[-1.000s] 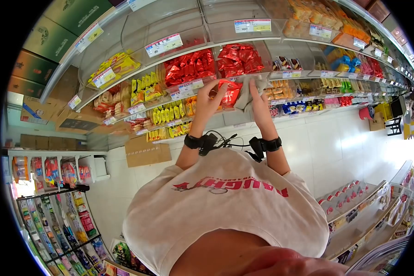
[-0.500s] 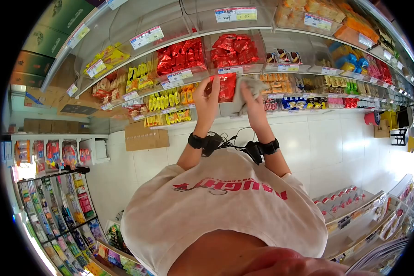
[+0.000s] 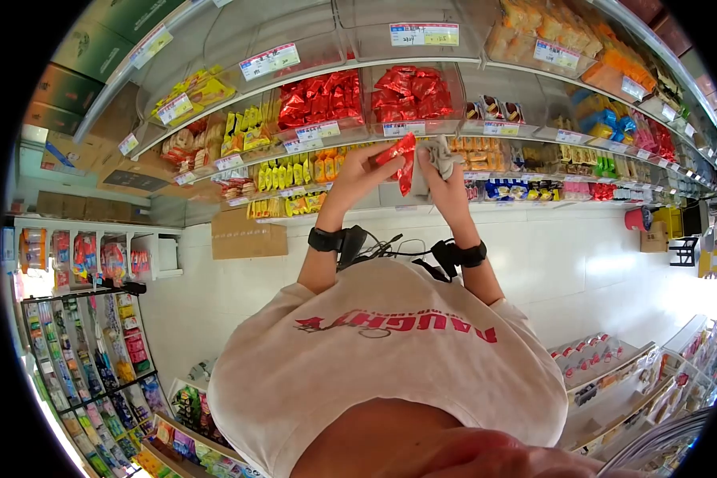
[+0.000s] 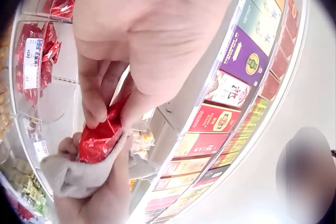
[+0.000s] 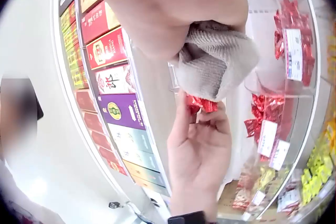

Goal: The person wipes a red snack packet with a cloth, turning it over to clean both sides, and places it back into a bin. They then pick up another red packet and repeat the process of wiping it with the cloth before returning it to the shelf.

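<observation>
In the head view a red foil packet point(image 3: 406, 163) is pinched between the thumb and fingers of the left hand point(image 3: 357, 177). The right hand point(image 3: 449, 191) grips a grey cloth point(image 3: 441, 153) just beside it. Seen from the left wrist, the left hand point(image 4: 142, 29) pinches the crinkled red packet point(image 4: 102, 136), and the grey cloth point(image 4: 79, 176) lies against its lower side. In the right wrist view the cloth point(image 5: 218, 58), bunched in the right hand point(image 5: 173, 8), touches the packet point(image 5: 202, 104) and hides part of it.
Bins of red packets point(image 3: 320, 99) and more red packets point(image 3: 410, 95) stand on the shelf beyond the hands. Yellow packets point(image 3: 287, 174) fill a lower shelf. A cardboard piece point(image 3: 248, 235) lies on the floor at the left. Dark cables point(image 3: 382, 247) hang between the wrists.
The red packet has turned from its broad face to a narrow, tilted edge-on view. The left hand has shifted its hold, with its fingers now across the packet; the cloth stays in the right hand.
</observation>
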A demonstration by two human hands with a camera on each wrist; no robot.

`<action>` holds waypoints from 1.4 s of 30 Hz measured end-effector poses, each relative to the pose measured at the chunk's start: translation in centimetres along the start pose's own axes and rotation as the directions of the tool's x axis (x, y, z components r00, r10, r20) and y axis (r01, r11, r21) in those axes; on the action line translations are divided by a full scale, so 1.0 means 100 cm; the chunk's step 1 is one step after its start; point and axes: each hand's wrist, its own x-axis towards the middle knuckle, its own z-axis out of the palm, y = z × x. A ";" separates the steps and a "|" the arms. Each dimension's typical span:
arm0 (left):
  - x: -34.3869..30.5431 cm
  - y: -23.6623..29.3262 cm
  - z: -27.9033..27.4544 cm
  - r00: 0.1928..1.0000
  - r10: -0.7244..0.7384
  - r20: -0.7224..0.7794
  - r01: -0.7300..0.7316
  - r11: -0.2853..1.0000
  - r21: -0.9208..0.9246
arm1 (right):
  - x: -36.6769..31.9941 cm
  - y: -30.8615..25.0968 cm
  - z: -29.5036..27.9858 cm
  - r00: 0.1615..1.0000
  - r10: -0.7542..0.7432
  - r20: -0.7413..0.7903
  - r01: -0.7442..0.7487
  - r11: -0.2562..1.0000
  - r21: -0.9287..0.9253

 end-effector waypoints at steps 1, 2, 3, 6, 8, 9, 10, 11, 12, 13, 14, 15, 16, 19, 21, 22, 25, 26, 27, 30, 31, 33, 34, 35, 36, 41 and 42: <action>0.000 -0.001 -0.002 0.998 0.042 -0.051 -0.042 0.999 0.003 | 0.001 -0.005 0.006 1.000 0.018 0.011 -0.019 0.999 0.044; -0.001 -0.002 -0.005 0.991 0.082 -0.101 -0.082 0.997 0.009 | 0.002 -0.012 0.011 0.999 0.038 0.023 -0.040 0.995 0.089; -0.004 -0.004 -0.009 0.988 0.075 -0.132 -0.073 0.997 0.018 | 0.003 -0.017 0.016 0.998 0.059 0.034 -0.063 0.989 0.136; -0.008 -0.010 -0.026 0.978 0.098 -0.186 -0.098 0.995 0.007 | 0.004 -0.019 0.027 0.996 0.021 0.090 -0.017 0.999 -0.039; -0.011 -0.013 -0.031 0.967 0.156 -0.199 -0.170 0.984 -0.055 | 0.006 -0.024 0.029 0.992 0.001 0.125 0.018 0.989 -0.148; -0.014 -0.009 -0.034 0.980 0.107 -0.167 -0.120 0.990 -0.074 | 0.006 -0.028 0.030 0.990 -0.003 0.144 0.032 0.979 -0.202; -0.017 0.000 -0.039 0.989 0.054 -0.135 -0.067 0.993 -0.093 | 0.006 -0.029 0.030 0.981 -0.014 0.193 0.061 0.968 -0.243; -0.020 0.005 -0.043 0.995 -0.001 -0.104 -0.011 0.994 -0.110 | 0.007 -0.031 0.028 0.969 -0.020 0.245 0.090 0.956 -0.280; -0.023 0.005 -0.048 0.998 0.000 -0.070 -0.008 0.993 -0.114 | 0.005 -0.035 0.027 0.955 -0.024 0.296 0.121 0.942 -0.312; -0.025 0.004 -0.053 0.999 0.002 -0.036 -0.007 0.993 -0.116 | 0.002 -0.048 0.028 0.957 0.059 0.286 0.022 0.963 -0.270; -0.025 0.006 -0.057 1.000 0.011 -0.001 -0.011 0.993 -0.115 | 0.003 -0.045 0.028 0.971 0.022 0.238 0.041 0.966 -0.256; -0.026 0.013 -0.054 1.000 0.019 -0.006 -0.019 0.988 -0.154 | 0.007 -0.039 0.029 0.982 -0.018 0.189 0.064 0.968 -0.242; -0.025 0.011 -0.053 0.996 0.068 -0.062 -0.077 0.985 -0.152 | 0.011 -0.031 0.029 0.988 -0.057 0.141 0.089 0.969 -0.230; -0.016 0.002 -0.050 0.965 0.165 -0.204 -0.195 0.971 -0.137 | 0.013 -0.021 0.050 0.996 -0.079 -0.044 0.077 0.995 -0.057; -0.017 0.000 -0.047 0.953 0.146 -0.267 -0.188 0.972 -0.138 | 0.007 -0.022 0.061 0.999 0.045 -0.006 -0.044 0.999 0.025; -0.019 0.001 -0.048 0.957 0.145 -0.253 -0.182 0.975 -0.129 | 0.005 -0.019 0.063 0.999 0.024 0.033 -0.023 0.999 -0.026; -0.025 0.005 -0.053 0.976 0.106 -0.190 -0.135 0.980 -0.149 | -0.001 -0.021 0.063 0.983 0.130 0.130 -0.106 0.979 -0.172; -0.027 0.006 -0.059 0.985 0.072 -0.154 -0.101 0.977 -0.186 | -0.001 -0.021 0.062 0.987 0.113 0.115 -0.097 0.986 -0.135; -0.030 0.006 -0.064 0.992 0.040 -0.116 -0.065 0.973 -0.221 | -0.001 -0.022 0.062 0.990 0.097 0.099 -0.087 0.991 -0.099; -0.032 0.003 -0.073 0.994 0.067 -0.088 -0.085 0.974 -0.210 | -0.003 -0.021 0.066 0.996 0.091 0.016 -0.091 0.995 0.050; -0.031 0.002 -0.075 0.985 0.087 -0.151 -0.115 0.976 -0.188 | -0.005 -0.012 0.063 0.993 0.118 -0.001 -0.117 0.987 0.108; -0.028 0.000 -0.079 0.952 0.128 -0.279 -0.172 0.976 -0.138 | -0.004 -0.004 0.066 0.980 0.145 -0.135 -0.119 0.976 0.181; -0.026 -0.001 -0.079 0.942 0.159 -0.297 -0.204 0.970 -0.130 | 0.000 -0.001 0.073 0.958 0.143 -0.250 -0.095 0.976 0.194; -0.025 -0.004 -0.077 0.931 0.188 -0.314 -0.236 0.964 -0.122 | 0.002 0.001 0.080 0.921 0.142 -0.363 -0.071 0.977 0.203; -0.024 -0.004 -0.075 0.919 0.215 -0.329 -0.264 0.958 -0.114 | 0.002 0.000 0.086 0.946 0.159 -0.283 -0.086 0.963 0.256; -0.032 -0.010 -0.065 0.985 0.135 -0.108 -0.134 0.991 0.017 | 0.001 0.001 0.108 0.971 0.101 -0.217 -0.039 0.961 0.274; -0.033 -0.013 -0.066 0.989 0.122 -0.083 -0.119 0.992 0.040 | 0.000 0.002 0.106 0.973 0.055 -0.224 -0.017 0.986 0.167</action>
